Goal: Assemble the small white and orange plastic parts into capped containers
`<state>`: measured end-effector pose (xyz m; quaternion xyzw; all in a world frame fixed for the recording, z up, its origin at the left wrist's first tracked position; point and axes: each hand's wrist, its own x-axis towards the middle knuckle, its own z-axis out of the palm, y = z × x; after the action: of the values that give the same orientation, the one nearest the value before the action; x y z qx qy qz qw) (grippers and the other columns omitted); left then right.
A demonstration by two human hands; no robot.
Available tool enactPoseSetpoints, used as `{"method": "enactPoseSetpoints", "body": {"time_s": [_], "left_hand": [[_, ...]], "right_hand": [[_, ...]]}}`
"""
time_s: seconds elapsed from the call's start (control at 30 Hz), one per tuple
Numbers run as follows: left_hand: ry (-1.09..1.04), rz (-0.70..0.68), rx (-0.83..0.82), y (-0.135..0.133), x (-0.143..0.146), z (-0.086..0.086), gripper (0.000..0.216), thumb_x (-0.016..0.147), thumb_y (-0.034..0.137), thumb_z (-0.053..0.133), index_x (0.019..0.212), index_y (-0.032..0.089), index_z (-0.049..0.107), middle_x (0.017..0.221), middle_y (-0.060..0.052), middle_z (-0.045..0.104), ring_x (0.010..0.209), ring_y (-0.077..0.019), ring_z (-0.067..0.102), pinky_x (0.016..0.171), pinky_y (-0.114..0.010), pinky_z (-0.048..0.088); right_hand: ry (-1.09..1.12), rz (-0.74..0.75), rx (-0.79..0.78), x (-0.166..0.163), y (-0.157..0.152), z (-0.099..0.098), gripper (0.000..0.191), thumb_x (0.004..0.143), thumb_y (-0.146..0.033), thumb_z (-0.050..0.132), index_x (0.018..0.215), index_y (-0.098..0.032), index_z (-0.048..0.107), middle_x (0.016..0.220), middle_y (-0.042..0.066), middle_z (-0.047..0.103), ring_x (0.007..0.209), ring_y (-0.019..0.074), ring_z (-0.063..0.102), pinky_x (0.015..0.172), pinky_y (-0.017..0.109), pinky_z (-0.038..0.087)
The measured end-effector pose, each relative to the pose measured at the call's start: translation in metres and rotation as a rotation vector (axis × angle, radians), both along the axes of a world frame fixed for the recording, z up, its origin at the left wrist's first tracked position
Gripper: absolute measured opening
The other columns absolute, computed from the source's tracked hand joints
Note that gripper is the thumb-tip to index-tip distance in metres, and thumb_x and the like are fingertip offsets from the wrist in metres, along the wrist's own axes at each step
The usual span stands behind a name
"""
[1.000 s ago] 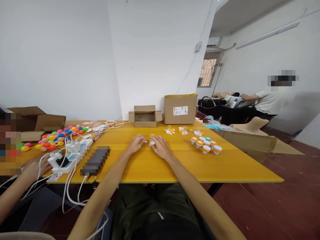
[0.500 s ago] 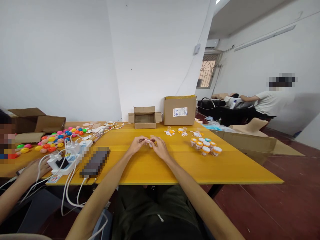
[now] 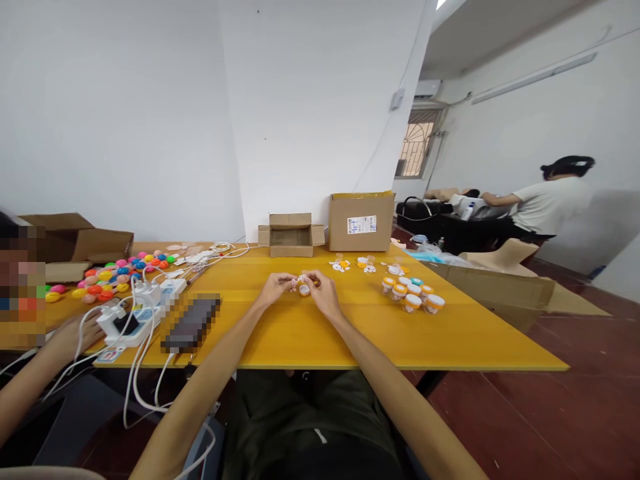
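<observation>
My left hand (image 3: 278,288) is above the middle of the table, its fingertips pinched on a small white piece (image 3: 295,285). My right hand (image 3: 323,292) faces it, thumb and fingers closed on another bit of white (image 3: 303,278); the exact shape is too small to make out. Just below the fingertips is a small round white-topped container part (image 3: 305,291), partly covered by my right hand. To the right, several small clear jars (image 3: 413,303) with white, orange and teal lids stand in a cluster. Loose white and orange parts (image 3: 369,269) lie in small piles behind them.
An open small carton (image 3: 291,251) and a taped box (image 3: 345,243) stand at the back. On the left are a phone (image 3: 193,323), a power strip (image 3: 131,333) with cables, colourful balls (image 3: 120,270) and a co-worker's arm (image 3: 65,343). Another person (image 3: 545,207) sits far right.
My fingertips have come slightly apart, the right hand shifting a little to the right. The round white-topped part below them now shows more clearly.
</observation>
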<state>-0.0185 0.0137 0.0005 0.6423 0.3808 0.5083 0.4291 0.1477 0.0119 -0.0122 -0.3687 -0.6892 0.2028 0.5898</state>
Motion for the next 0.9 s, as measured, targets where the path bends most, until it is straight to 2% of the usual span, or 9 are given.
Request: {"method": "enactPoseSetpoints", "body": {"time_s": [0.2,0.43,0.57,0.9], "left_hand": [[0.022,-0.012,-0.031,-0.0023,0.0022,0.0007,0.025,0.059,0.032,0.083,0.073,0.015,0.071,0.068,-0.002,0.071,0.061,-0.0134,0.063,0.067,-0.027,0.053],[0.020,-0.013,-0.040,-0.0017,0.0046,-0.0033,0.032,0.060,0.032,0.084,0.083,0.014,0.069,0.072,-0.003,0.071,0.064,-0.0142,0.065,0.067,-0.028,0.053],[0.053,-0.031,-0.054,-0.0028,0.0045,-0.0035,0.028,0.060,0.033,0.083,0.076,0.015,0.068,0.070,-0.003,0.071,0.064,-0.0153,0.065,0.066,-0.028,0.052],[-0.031,0.066,-0.074,-0.0089,0.0044,0.0029,0.023,0.059,0.027,0.082,0.074,0.015,0.071,0.070,-0.003,0.073,0.064,-0.0154,0.066,0.069,-0.029,0.054]], "right_hand": [[-0.130,-0.063,0.105,0.0013,-0.0056,-0.0001,0.016,0.087,-0.031,0.051,0.082,-0.024,0.066,0.086,0.003,0.074,0.081,0.0202,0.067,0.074,0.031,0.052],[-0.273,-0.004,0.190,0.0027,-0.0070,0.0004,0.019,0.090,-0.025,0.051,0.082,-0.025,0.069,0.085,0.005,0.072,0.084,0.0205,0.066,0.078,0.032,0.052],[-0.335,0.018,0.217,0.0034,-0.0041,-0.0034,0.019,0.090,-0.022,0.053,0.090,-0.026,0.071,0.091,0.005,0.072,0.091,0.0209,0.066,0.083,0.033,0.052],[-0.445,0.032,0.271,0.0021,-0.0069,-0.0087,0.034,0.088,-0.011,0.048,0.111,-0.027,0.068,0.105,0.006,0.068,0.096,0.0198,0.065,0.085,0.033,0.054]]}}
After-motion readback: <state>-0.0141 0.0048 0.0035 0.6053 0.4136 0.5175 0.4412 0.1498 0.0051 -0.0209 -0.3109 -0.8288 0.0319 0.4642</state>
